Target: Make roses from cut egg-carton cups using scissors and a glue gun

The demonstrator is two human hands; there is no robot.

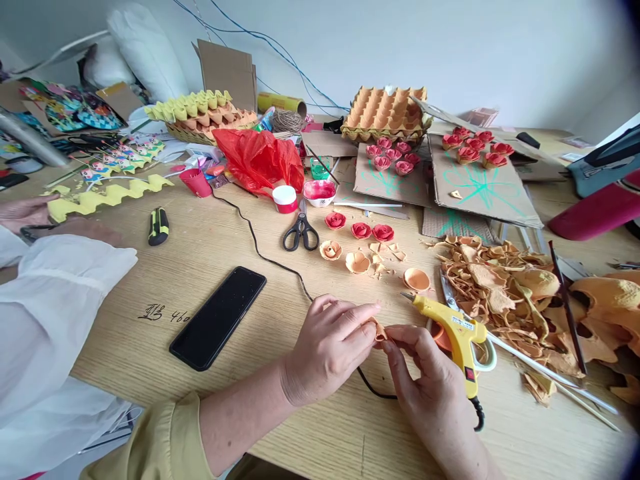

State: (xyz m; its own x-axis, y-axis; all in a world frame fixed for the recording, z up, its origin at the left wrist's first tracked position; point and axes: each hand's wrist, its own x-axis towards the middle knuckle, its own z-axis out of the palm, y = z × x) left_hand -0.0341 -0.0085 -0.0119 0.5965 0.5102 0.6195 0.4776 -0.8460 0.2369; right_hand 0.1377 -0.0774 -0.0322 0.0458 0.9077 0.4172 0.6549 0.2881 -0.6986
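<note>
Between my fingertips is a small curved piece of orange egg-carton pulp [380, 331]. My left hand [334, 347] is closed around its left side, and my right hand [425, 373] pinches its right edge between thumb and fingers. Just beyond my right hand lies a yellow glue gun [453, 330], its nozzle pointing left. A plain orange pulp cup [417, 280] sits near the nozzle. Farther off are an unpainted pulp flower [331, 251], an open petal cup [358, 263] and a red painted rose [361, 231] beside others like it.
Pulp scraps [495, 287] are heaped at right. Black scissors [301, 232], a paint bowl [320, 192] and a phone [218, 317] lie about. Roses stand on cardboard [480, 187] at the back. At left, a co-worker's hand [85, 231] is beside a yellow egg-carton strip [113, 197].
</note>
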